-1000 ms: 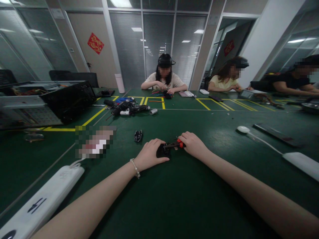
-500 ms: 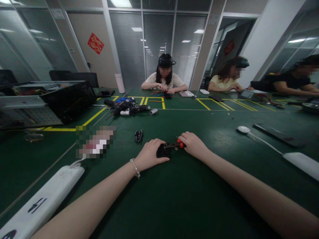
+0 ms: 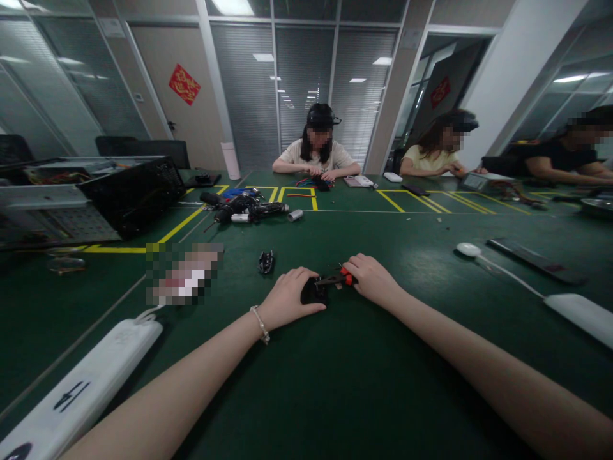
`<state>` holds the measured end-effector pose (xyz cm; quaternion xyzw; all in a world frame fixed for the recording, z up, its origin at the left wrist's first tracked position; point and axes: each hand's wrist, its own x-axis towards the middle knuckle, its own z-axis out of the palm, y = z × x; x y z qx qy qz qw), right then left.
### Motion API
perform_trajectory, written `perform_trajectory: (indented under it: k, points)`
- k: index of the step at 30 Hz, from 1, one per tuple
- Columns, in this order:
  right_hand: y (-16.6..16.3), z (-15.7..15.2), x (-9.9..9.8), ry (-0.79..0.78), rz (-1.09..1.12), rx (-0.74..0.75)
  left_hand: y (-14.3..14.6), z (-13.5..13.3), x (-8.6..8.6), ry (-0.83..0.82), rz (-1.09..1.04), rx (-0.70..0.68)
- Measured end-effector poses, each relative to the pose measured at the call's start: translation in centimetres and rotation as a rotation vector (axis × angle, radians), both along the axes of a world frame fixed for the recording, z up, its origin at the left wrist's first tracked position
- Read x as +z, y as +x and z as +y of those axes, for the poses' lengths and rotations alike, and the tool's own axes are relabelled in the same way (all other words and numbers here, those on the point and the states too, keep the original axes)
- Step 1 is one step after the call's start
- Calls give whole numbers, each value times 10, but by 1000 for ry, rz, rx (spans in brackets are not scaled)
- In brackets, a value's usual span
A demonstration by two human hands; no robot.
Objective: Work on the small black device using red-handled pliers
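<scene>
My left hand [image 3: 287,296] lies curled over a small black object [image 3: 313,292] on the green table [image 3: 345,377], holding it down. My right hand [image 3: 371,276] is closed round a tool with red-and-black handles [image 3: 339,278], whose tip points left onto the black object. A thin bracelet [image 3: 260,324] circles my left wrist. A small black part [image 3: 265,260] lies apart, a little to the left and behind my left hand.
A white power strip [image 3: 81,390] lies near left, another white device [image 3: 582,315] with a cable at right. A black open computer case [image 3: 90,191] stands far left, a pile of dark tools [image 3: 244,207] behind. Three people work at the far side.
</scene>
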<state>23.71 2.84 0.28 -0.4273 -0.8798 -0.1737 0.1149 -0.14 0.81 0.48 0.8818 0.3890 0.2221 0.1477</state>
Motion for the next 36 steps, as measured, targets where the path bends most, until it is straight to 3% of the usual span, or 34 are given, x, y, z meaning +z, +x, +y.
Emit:
perform_trajectory:
  k: [36]
  points:
    - [-1,-2,0,-3,2,-24,1,-2,3,-27,8,11]
